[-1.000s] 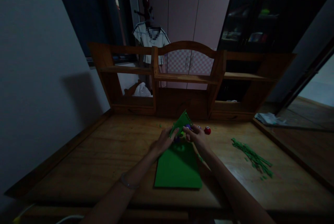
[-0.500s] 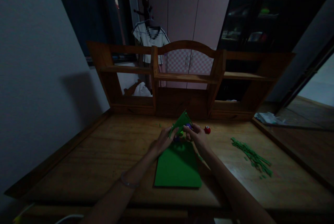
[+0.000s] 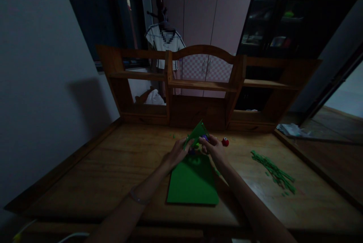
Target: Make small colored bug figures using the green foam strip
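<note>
My left hand (image 3: 180, 150) is closed on a thin green sheet (image 3: 196, 133), held up at a slant over the far part of the desk. Across from it, my right hand (image 3: 212, 147) pinches a small purple thing (image 3: 204, 137) against the sheet's right edge; its kind is too dark and covered to make out. Beneath both hands lies a flat stack of green sheets (image 3: 193, 182). Some dark and light green bits show between the hands, partly hidden by the fingers.
A pile of narrow green strips (image 3: 273, 171) lies on the wooden desk (image 3: 113, 167) at the right. Just beyond my right hand stands a small red round object (image 3: 225, 142). A wooden shelf unit (image 3: 198, 83) rises along the desk's back edge.
Hardly anything differs. Both hands keep their hold on the sheet and the purple thing; the view has shifted very slightly.
</note>
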A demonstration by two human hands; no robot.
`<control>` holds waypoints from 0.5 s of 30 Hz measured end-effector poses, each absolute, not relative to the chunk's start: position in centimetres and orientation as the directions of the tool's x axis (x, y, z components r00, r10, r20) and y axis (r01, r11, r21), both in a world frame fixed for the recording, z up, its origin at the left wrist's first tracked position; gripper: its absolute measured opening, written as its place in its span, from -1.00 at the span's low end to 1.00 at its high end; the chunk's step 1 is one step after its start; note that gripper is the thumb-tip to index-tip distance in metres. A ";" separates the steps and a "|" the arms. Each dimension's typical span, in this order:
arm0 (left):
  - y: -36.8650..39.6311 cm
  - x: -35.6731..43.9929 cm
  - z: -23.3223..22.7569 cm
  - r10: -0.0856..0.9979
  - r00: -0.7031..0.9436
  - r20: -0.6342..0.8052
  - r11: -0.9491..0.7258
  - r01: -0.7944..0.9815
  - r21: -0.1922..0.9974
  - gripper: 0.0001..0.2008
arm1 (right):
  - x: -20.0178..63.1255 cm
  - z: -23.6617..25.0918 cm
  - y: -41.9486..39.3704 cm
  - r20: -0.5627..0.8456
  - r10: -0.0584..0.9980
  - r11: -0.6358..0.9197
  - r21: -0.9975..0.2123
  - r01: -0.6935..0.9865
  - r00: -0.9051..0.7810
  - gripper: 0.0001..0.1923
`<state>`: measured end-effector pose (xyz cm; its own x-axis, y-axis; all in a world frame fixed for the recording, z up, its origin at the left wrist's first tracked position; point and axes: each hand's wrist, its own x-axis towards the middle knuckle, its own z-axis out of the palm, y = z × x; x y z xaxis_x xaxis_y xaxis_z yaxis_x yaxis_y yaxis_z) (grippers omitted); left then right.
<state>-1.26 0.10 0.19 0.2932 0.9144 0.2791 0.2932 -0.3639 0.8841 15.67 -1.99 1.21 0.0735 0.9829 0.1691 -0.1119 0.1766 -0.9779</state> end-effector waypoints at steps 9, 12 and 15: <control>0.3 -1.1 0.1 0.910 0.278 0.307 -0.391 0.332 0.858 -0.58 | 15.6 1.0 -1.7 0.160 0.983 0.169 -0.980 -0.109 0.088 -0.54; 0.3 -1.0 0.0 0.907 0.278 0.317 -0.399 0.322 0.859 -0.59 | 15.6 1.0 -1.7 0.153 0.984 0.164 -0.979 -0.118 0.096 -0.55; 0.4 -1.1 -0.2 0.905 0.278 0.322 -0.403 0.323 0.856 -0.60 | 15.6 1.1 -1.9 0.167 0.982 0.175 -0.979 -0.108 0.084 -0.57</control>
